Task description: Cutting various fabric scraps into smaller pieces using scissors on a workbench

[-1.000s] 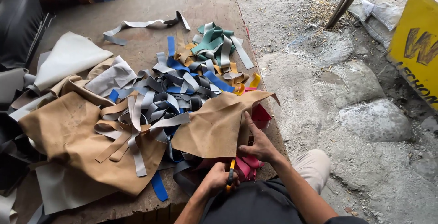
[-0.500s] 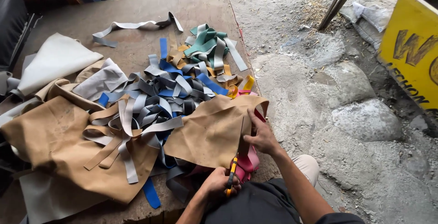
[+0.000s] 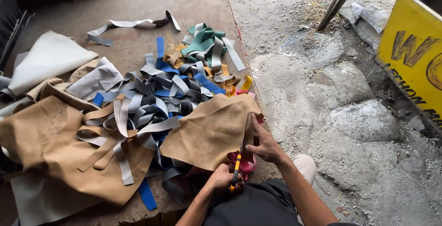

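The work goes on over a low, worn brown board (image 3: 138, 28) laid flat at the edge of rough grey concrete ground (image 3: 294, 69), with rounded grey stones (image 3: 363, 120) set in the dirt to the right. A yellow painted metal box (image 3: 414, 51) stands at the far right, and two thin dark poles (image 3: 338, 0) lean near a scrap of pale sacking.

The board is crowded. A heap of cut strips in grey, blue, green and tan (image 3: 175, 83) fills its middle, and one long grey strip (image 3: 129, 23) lies apart toward the far end. A wide tan leather sheet (image 3: 46, 138) spreads at the left, with a folded white sheet (image 3: 46, 62) beyond it.

Near the board's right edge lies a smaller tan leather piece (image 3: 207, 131). The left hand (image 3: 224, 180) is clenched around the orange handles of a pair of scissors (image 3: 239, 154), whose blades run up along this piece's right side. The right hand (image 3: 263, 143) pinches the narrow edge beside the blades. Pink-red scraps (image 3: 244, 164) show just beneath.
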